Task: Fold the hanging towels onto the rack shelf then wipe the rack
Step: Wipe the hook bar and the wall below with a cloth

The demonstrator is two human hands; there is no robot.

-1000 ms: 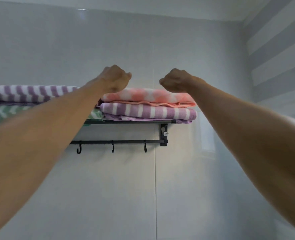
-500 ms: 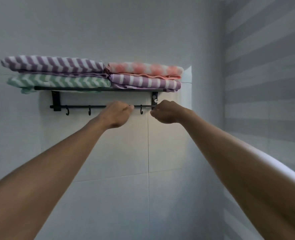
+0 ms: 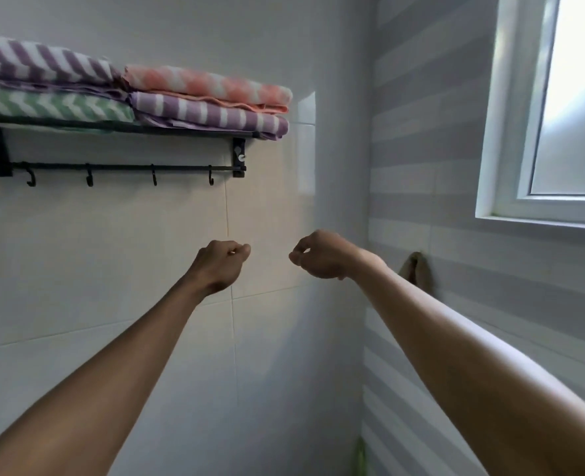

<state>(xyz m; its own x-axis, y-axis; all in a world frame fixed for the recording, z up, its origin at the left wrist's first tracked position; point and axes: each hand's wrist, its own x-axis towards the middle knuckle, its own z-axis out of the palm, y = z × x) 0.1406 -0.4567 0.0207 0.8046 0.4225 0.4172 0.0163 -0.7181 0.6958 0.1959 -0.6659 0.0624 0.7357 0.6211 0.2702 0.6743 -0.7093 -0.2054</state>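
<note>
- Both forearms reach forward and up toward the tiled wall [image 3: 112, 269], bare, wrists level with each other, a gap between the two fists.
- Left hand [image 3: 220, 266]: grip closed, fingers curled into the palm, thumb tip against the forefinger, nothing seen in it. Back of hand faces the camera.
- Right hand [image 3: 320, 255]: grip closed likewise, fingers curled under, holding nothing visible; knuckles point left toward the other fist.
- Neither grip touches wall, rack or towels.
- Towels: 4, all folded, in two stacks of two on the rack shelf [image 3: 112, 127], up and to the left of both grips. Left stack: purple chevron towel [image 3: 37, 61] over green chevron towel [image 3: 50, 106]. Right stack: pink checked towel [image 3: 208, 84] over purple striped towel [image 3: 212, 113].
- Rack: 1, black, wall-mounted; bar [image 3: 119, 167] below the shelf, nothing hanging on it.
- Hooks [image 3: 89, 178] on the bar: 4 counted, all bare.
- Room: pale tile wall ahead; grey-and-white striped wall [image 3: 456, 166] to the right of the right grip; frosted window [image 3: 572, 108] above and right of it.
- Small brownish wall fitting [image 3: 416, 269] just beyond the right forearm; its kind is unclear.
</note>
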